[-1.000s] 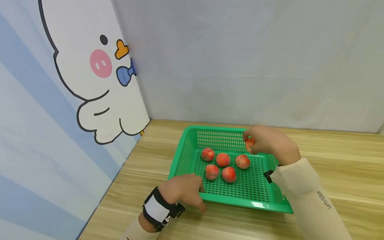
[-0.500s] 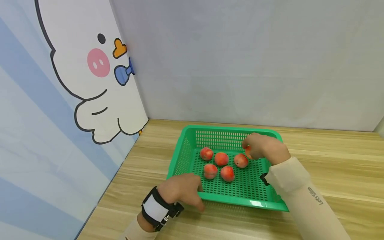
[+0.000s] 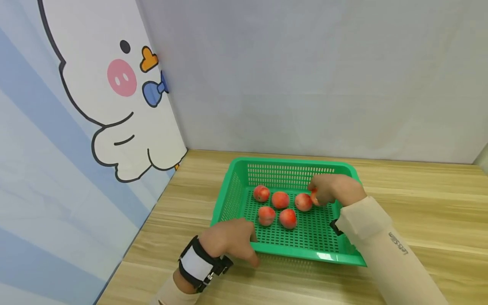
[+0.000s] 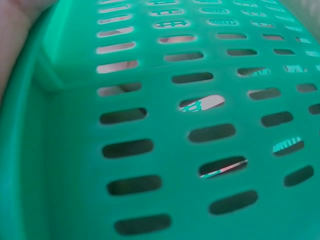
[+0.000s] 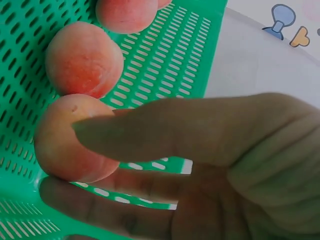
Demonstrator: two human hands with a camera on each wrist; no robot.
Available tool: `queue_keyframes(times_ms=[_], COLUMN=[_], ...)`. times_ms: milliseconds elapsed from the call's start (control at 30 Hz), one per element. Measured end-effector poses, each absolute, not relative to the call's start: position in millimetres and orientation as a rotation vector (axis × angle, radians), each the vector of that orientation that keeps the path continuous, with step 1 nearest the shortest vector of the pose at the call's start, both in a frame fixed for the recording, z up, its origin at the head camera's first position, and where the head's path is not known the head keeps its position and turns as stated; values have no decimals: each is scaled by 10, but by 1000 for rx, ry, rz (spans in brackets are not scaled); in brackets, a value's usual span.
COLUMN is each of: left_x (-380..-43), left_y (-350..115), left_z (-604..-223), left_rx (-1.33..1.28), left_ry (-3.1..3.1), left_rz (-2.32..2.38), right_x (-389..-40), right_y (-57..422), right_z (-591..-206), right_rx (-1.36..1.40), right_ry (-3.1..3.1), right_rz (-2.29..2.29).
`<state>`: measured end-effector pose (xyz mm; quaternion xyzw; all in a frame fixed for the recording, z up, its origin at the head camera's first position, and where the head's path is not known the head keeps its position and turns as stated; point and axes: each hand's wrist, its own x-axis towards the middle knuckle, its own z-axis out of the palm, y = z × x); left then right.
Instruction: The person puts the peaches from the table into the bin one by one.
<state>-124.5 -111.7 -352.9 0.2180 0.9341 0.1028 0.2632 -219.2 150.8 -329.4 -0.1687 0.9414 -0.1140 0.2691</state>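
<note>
My left hand point(image 3: 230, 239) grips the near-left rim of a green plastic basket point(image 3: 301, 253), thumb outside and fingers over the edge. The basket's slotted wall point(image 4: 70, 150) fills the left wrist view, with a bit of that hand at the upper left corner. Inside the basket, toward its back right, my right hand point(image 3: 337, 189) holds a peach point(image 5: 57, 145) between thumb and fingers. This peach is low over the basket floor and right against another peach point(image 5: 80, 60). In the head view the right hand hides most of it.
Several more peaches, among them one at the back left point(image 3: 261, 193) and one at the front point(image 3: 287, 219), lie on the basket floor. The basket stands on a wooden table point(image 3: 419, 203). A grey wall point(image 3: 324, 80) rises behind, with a cartoon-printed curtain point(image 3: 95, 93) at the left.
My right hand has come down and slightly left with the peach, from over the basket's back right to beside the other peaches. The left hand keeps its grip on the rim.
</note>
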Motion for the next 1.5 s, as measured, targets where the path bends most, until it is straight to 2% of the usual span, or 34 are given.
queue_keyframes(times_ms=[500, 667, 800, 967, 1167, 1500], left_x=[-1285, -1278, -1273, -1282, -1278, -1254], left_y=[-1131, -1109, -1090, -1077, -1073, -1122], left_z=[-3552, -3564, -3565, -3530, -3510, -3538], left_rx=[608, 609, 617, 611, 599, 576], left_ry=[2543, 2540, 2535, 2540, 2531, 2515], left_rz=[274, 275, 276, 262, 254, 283], right_x=[-2236, -2135, -1914, -1556, -1384, -1608], right_y=[1543, 1654, 1844, 2174, 2579, 2904], right_z=[-3330, -3166, -2912, -2760, -2936, -3350], right_rx=[-295, -530, -767, -781, -645, -550], right_ry=[2465, 2581, 2812, 3117, 3351, 3129], right_rz=[-363, -480, -569, -601, -585, -492])
